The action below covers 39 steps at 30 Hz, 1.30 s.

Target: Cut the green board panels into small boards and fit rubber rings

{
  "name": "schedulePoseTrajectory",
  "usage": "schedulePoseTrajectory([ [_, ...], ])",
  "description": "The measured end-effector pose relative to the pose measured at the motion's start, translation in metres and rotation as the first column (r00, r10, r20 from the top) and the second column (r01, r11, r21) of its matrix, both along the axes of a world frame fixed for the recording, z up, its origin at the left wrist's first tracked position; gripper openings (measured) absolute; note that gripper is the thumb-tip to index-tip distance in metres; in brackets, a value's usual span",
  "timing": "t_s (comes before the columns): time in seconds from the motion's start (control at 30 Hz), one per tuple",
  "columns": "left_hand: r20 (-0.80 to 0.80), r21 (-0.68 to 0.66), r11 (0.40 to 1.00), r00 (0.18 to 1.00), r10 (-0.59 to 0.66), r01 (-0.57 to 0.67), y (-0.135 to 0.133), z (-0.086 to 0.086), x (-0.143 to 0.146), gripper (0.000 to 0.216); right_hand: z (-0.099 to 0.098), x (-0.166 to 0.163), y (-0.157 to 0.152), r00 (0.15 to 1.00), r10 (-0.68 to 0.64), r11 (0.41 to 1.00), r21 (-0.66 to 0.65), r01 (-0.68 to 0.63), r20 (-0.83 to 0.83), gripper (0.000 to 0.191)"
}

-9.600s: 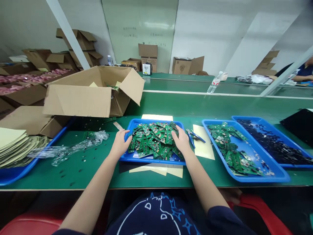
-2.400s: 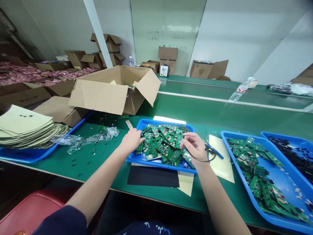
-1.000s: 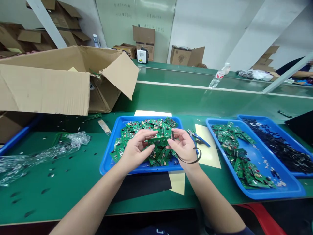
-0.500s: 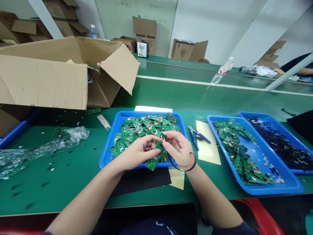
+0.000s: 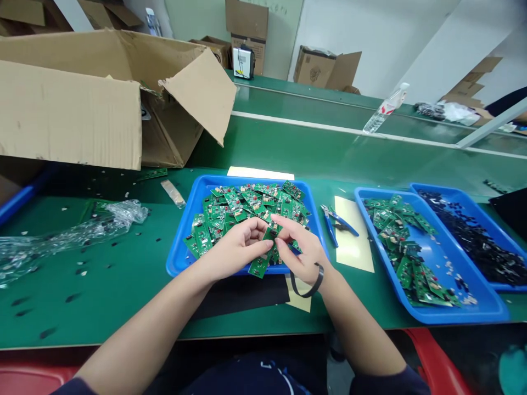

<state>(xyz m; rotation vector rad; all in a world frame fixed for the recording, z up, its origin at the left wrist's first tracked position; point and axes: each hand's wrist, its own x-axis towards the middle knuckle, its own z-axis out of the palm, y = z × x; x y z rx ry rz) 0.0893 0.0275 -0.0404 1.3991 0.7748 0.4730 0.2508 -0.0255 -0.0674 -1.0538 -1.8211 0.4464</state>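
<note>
A blue tray [image 5: 178, 260] in front of me holds a heap of small green circuit boards [image 5: 242, 206]. Over its near edge both hands meet on one green circuit board [image 5: 262, 262]. My left hand [image 5: 234, 249] pinches that board from the left, fingers closed on it. My right hand [image 5: 298, 251] touches the same board from the right with fingertips pressed together, and a black band hangs loose at its wrist.
Blue-handled cutters [image 5: 334, 221] lie on a yellow sheet right of the tray. Two more blue trays sit further right, one with boards [image 5: 401, 244], one with black parts [image 5: 473, 238]. An open cardboard box [image 5: 102, 104] and crumpled plastic wrap [image 5: 69, 236] lie to the left.
Both hands went from resting on the pile to lifting one board and drawing it to the tray's near edge. The board has tilted downward in the last half second.
</note>
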Motion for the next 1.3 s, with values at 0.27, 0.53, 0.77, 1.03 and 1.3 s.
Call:
schedulePoseTrajectory([
  [0.27,-0.024,-0.046,0.997,0.998,-0.061,0.06,0.0027,0.0,-0.0024,0.016,-0.0008,-0.0005,0.0007,1.0,-0.023,0.999,0.032,0.022,0.019,0.05],
  [0.53,-0.067,-0.034,0.997,0.995,-0.077,0.075,0.0,0.0041,0.0007,0.015,0.0028,-0.0003,0.0003,0.996,-0.024,0.997,0.079,0.017,0.089,0.046],
  [0.77,-0.182,0.101,0.987,0.978,-0.103,0.122,0.0034,0.0018,-0.0017,0.019,0.002,0.0025,0.0008,0.993,0.007,0.998,0.063,-0.014,0.117,0.05],
  [1.03,-0.181,0.112,0.988,0.98,-0.086,0.107,0.0028,-0.0017,-0.0009,0.02,0.0033,0.0031,0.0001,0.995,0.01,1.0,0.029,-0.013,0.099,0.052],
  [1.3,-0.17,0.104,0.991,0.984,-0.061,0.08,0.0007,-0.0002,0.0005,0.017,0.0026,0.0019,0.0001,0.992,-0.018,0.999,0.051,0.012,0.124,0.049],
])
